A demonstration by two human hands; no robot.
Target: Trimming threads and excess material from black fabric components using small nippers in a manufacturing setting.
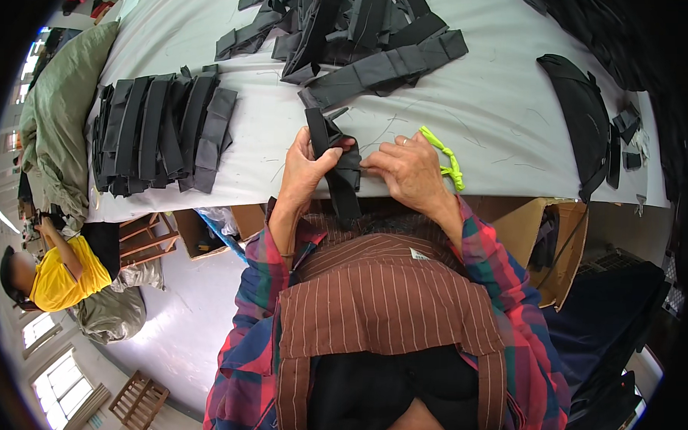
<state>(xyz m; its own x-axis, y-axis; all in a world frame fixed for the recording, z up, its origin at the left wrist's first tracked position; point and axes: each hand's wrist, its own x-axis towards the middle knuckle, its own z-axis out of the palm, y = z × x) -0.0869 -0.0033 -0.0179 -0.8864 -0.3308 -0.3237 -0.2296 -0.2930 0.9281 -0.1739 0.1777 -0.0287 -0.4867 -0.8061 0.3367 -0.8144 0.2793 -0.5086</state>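
Under white table (513, 137), dark material (545, 241) in cardboard box (519, 221); left grip (304, 168) clamped on black strip (342, 191), right grip (415, 172) unclear.

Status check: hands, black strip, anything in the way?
Left hand holds black strip. Right hand at strip's edge, hold unclear. Neon-yellow cord beside right hand. Strip pile just beyond.

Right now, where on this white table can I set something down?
The widest patch lies between the yellow-green cord and the curved black piece; a narrower one separates the left hand from the row of black strips. Crowded: the far strip heap.
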